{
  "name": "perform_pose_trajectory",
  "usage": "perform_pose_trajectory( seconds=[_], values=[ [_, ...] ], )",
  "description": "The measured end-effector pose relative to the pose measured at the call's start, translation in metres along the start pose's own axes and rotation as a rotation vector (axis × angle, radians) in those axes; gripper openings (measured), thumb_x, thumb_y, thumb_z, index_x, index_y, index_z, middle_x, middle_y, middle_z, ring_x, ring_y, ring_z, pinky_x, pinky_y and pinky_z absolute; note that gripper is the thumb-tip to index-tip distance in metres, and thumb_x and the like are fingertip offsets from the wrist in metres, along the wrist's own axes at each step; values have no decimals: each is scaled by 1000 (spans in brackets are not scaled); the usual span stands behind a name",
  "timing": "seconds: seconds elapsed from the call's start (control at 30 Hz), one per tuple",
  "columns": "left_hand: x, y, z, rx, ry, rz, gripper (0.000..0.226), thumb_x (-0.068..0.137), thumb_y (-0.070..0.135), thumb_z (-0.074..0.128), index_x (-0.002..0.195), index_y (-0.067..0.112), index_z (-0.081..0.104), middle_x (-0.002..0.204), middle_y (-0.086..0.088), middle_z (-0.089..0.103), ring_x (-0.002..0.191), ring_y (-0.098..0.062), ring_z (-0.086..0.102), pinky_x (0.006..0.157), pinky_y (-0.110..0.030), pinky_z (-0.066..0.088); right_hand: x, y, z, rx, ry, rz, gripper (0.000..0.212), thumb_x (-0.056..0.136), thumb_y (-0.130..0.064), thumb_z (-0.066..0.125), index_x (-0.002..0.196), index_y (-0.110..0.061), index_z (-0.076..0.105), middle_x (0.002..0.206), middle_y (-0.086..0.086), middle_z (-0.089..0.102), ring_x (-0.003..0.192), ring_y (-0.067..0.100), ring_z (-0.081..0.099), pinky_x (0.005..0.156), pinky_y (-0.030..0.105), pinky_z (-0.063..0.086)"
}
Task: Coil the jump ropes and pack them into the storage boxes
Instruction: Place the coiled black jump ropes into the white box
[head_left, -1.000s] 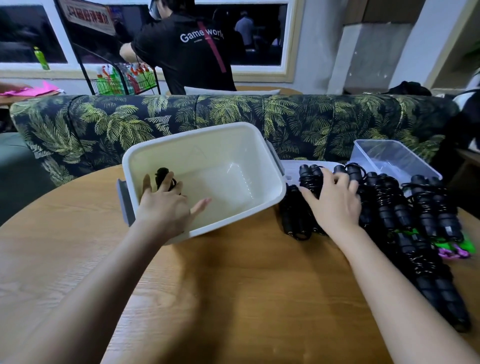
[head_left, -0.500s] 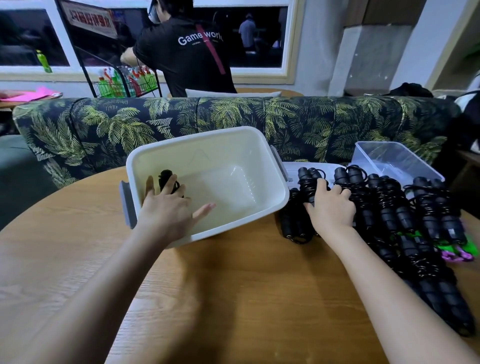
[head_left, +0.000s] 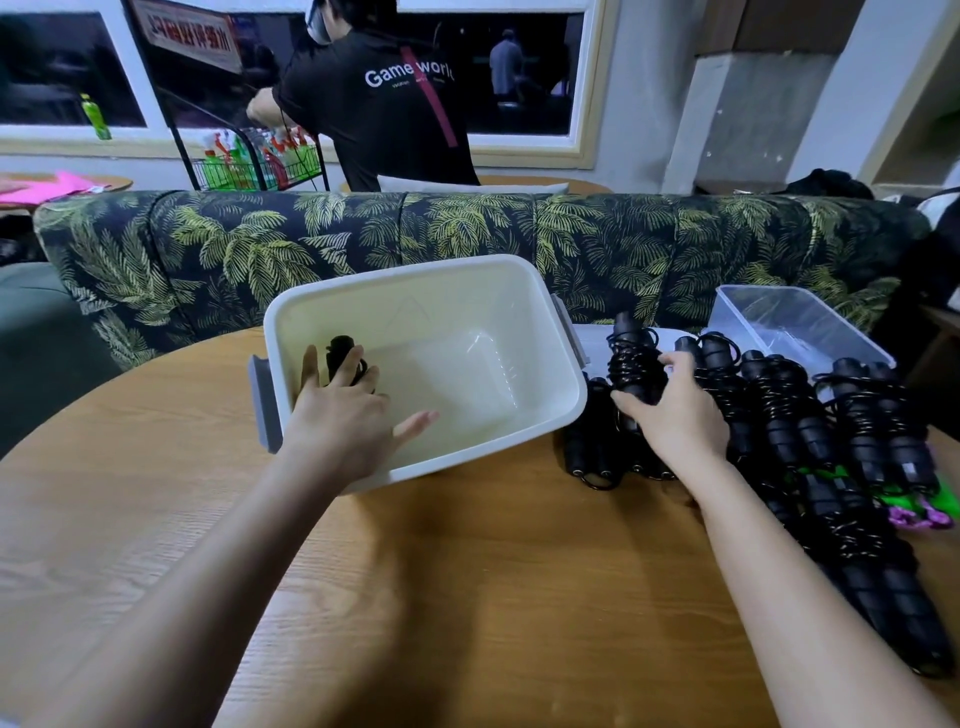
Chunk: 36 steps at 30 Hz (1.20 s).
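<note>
The white box (head_left: 415, 270) sits tilted on the round wooden table (head_left: 467, 597), with its far rim close to the leaf-print sofa (head_left: 467, 228) and its grey right handle just beside the ropes. The left hand (head_left: 343, 421) reaches over the box's near rim at the left corner. Its fingers are straight and spread, resting on the one coiled jump rope (head_left: 340, 353) inside, against the left wall.

The right hand (head_left: 680, 410) curls its fingers and thumb round a second coiled rope (head_left: 631, 358), held tilted above the gap between the white box and the row of black bundles (head_left: 779, 415). That row runs along the table's right side to the near edge. The bundles overlap, so the count is unsure, perhaps nine or ten. One green and purple rope (head_left: 919, 506) lies at the far right.

There are two boxes. The clear box (head_left: 800, 322) stands behind the row, near the table's back edge. The widest stretch of wood lies between the forearms.
</note>
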<state>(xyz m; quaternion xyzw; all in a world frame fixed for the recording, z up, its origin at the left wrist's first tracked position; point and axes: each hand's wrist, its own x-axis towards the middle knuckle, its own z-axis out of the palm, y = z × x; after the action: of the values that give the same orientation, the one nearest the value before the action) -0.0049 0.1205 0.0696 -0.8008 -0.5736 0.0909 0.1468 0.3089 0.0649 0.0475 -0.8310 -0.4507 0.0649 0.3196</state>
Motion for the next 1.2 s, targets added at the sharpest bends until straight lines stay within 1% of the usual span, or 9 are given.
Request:
perform_pose_trajectory(
  seconds=[0.13, 0.27, 0.37, 0.47, 0.57, 0.67, 0.83, 0.97, 1.2],
  values=[
    [0, 1, 1, 11, 7, -1, 105, 76, 74, -13, 134, 21, 56, 162, 0, 23, 152, -21, -5, 115, -61, -11, -10, -6, -17, 612, -49, 65, 61, 81, -35, 79, 129, -28, 42, 110, 4, 62, 86, 17, 63, 80, 48, 58],
    [1, 0, 1, 6, -6, -2, 102, 80, 76, -9, 137, 21, 55, 163, 0, 22, 152, -21, -6, 114, -60, -13, -29, -33, -37, 951, -111, -13, 54, 87, -20, 75, 129, -24, 42, 108, 5, 65, 82, 8, 67, 77, 39, 61],
    [-1, 0, -1, -2, -7, -8, 98, 84, 76, -3, 142, 18, 50, 163, -3, 20, 152, -22, -5, 115, -59, -13, -43, -65, -38, 1081, -292, -90, 49, 89, -14, 71, 128, -22, 42, 99, 4, 71, 76, 5, 69, 65, 32, 62],
    [-4, -1, 1, -4, 50, -17, 99, 86, 78, 10, 155, 7, 21, 165, -12, 3, 152, -25, -3, 120, -52, -6, -47, -99, -16, 983, -542, -136, 58, 86, -12, 73, 133, -21, 40, 112, 10, 69, 89, 12, 70, 67, 34, 61],
    [-6, -1, 2, -83, 107, -46, 117, 83, 82, 28, 152, -4, -11, 160, -25, -17, 152, -32, 4, 123, -42, 3, -39, -125, 17, 806, -727, -104, 68, 85, -8, 75, 139, -19, 35, 119, 15, 64, 97, 23, 69, 75, 45, 61],
    [-6, -2, 2, -188, 139, -51, 133, 74, 88, 36, 148, -7, -22, 158, -28, -19, 150, -34, 11, 123, -40, 7, -30, -144, 45, 729, -840, -45, 67, 83, -4, 75, 135, -19, 35, 121, 18, 60, 95, 28, 68, 69, 47, 61],
    [-8, -3, 2, -238, 169, -50, 141, 59, 92, 26, 148, -6, -22, 161, -25, -13, 150, -33, 12, 123, -41, 10, -24, -168, 77, 514, -950, -139, 63, 87, -3, 72, 134, -18, 33, 114, 15, 63, 103, 33, 67, 88, 47, 56],
    [-10, -4, 9, -244, 151, -51, 135, 65, 93, 28, 151, 2, -21, 162, -20, -16, 150, -37, 9, 123, -44, 6, -35, -177, 101, 409, -967, -212, 45, 95, 4, 52, 134, -14, 38, 119, 13, 62, 103, 28, 67, 87, 41, 58],
    [-5, 0, 11, -108, 155, -1, 72, 95, 68, 23, 157, 35, 7, 166, 7, -1, 144, -54, -1, 115, -66, -7, -36, -170, 102, 222, -883, -351, 36, 95, -4, 48, 129, -14, 52, 106, 3, 63, 102, 24, 59, 90, 39, 53]
  ],
)
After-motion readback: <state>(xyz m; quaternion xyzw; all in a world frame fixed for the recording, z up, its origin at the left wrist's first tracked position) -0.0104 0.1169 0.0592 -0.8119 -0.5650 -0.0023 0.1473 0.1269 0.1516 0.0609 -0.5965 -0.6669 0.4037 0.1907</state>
